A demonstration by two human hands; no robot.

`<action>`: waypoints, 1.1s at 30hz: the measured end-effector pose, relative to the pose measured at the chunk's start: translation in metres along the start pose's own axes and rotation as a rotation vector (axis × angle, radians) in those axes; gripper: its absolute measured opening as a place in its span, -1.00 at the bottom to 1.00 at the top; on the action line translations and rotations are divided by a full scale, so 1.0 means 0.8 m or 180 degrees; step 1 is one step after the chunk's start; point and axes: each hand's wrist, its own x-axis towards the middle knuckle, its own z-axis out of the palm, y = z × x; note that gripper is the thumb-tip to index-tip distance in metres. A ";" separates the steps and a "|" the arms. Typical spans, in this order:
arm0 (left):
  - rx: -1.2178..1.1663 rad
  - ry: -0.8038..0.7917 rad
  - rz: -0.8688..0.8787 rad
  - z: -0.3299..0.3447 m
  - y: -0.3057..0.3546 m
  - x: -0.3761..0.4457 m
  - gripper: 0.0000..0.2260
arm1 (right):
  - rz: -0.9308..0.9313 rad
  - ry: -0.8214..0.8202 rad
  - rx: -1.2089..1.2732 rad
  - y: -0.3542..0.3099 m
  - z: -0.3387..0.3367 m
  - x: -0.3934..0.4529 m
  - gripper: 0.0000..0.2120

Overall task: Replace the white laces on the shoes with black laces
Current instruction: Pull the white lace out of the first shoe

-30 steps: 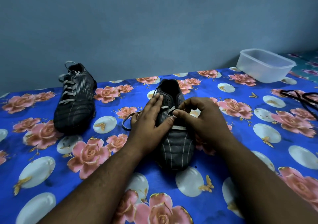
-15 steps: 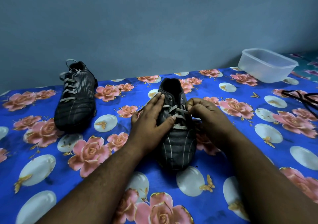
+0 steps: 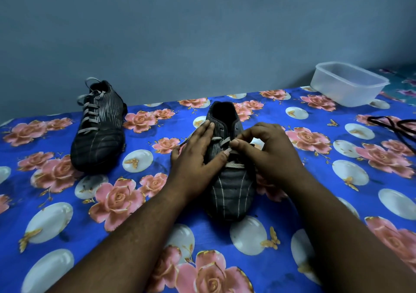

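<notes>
A dark striped shoe (image 3: 231, 193) stands in the middle of the floral cloth, toe toward me. Its white lace (image 3: 219, 143) is partly undone, with the top eyelets bare. My left hand (image 3: 195, 157) lies flat along the shoe's left side, fingers straight, thumb across the tongue. My right hand (image 3: 267, 151) has its fingers curled and pinches the white lace over the tongue. A second dark shoe (image 3: 99, 128) with its white lace fully threaded stands at the back left. Black laces (image 3: 392, 124) lie at the right edge.
A clear plastic container (image 3: 349, 84) stands at the back right, next to the grey wall. The blue floral cloth (image 3: 67, 202) covers the whole surface.
My right hand pulled the lace out to the right, then came back over the tongue and pinches the lace again. My left hand stayed on the shoe.
</notes>
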 end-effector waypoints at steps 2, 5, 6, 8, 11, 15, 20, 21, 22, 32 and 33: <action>0.0011 -0.0009 0.0016 0.000 0.000 0.001 -0.17 | 0.0373 -0.0210 0.0522 0.002 -0.007 0.002 -0.90; 0.0011 -0.0023 0.0015 -0.001 0.000 0.001 -0.19 | 0.0512 -0.0195 0.0348 0.006 -0.018 0.005 -0.86; 0.0006 -0.0023 0.0009 -0.001 -0.001 0.001 -0.21 | 0.0543 -0.0185 0.0212 0.007 -0.021 0.006 -0.86; 0.0006 -0.0022 0.0005 -0.001 -0.001 0.002 -0.25 | 0.0660 -0.0214 0.0100 0.009 -0.026 0.006 -0.86; 0.0050 -0.0032 0.0003 0.000 -0.001 0.002 -0.26 | 0.0909 -0.0328 -0.0307 0.009 -0.023 0.004 -0.89; 0.0076 -0.0016 -0.0002 0.000 -0.003 0.002 -0.27 | 0.0564 0.0003 -0.0963 0.001 -0.004 0.000 -0.92; 0.0076 0.0027 0.0026 0.002 -0.002 0.001 -0.26 | 0.0045 0.0334 -0.0837 -0.008 0.002 -0.005 -0.73; 0.0065 0.0038 0.0030 0.002 -0.002 0.001 -0.24 | 0.0010 0.0321 -0.0853 -0.009 0.002 -0.005 -0.76; 0.0047 0.0049 0.0035 0.002 -0.002 0.001 -0.21 | -0.0020 0.0313 -0.0867 -0.009 0.002 -0.005 -0.80; 0.0112 -0.0013 -0.0036 0.001 -0.002 0.003 -0.24 | 0.0311 0.0156 0.0559 -0.003 -0.020 0.003 -0.87; 0.0107 -0.0015 -0.0038 0.001 -0.002 0.002 -0.24 | 0.0389 0.0299 0.0887 -0.004 -0.025 0.004 -0.86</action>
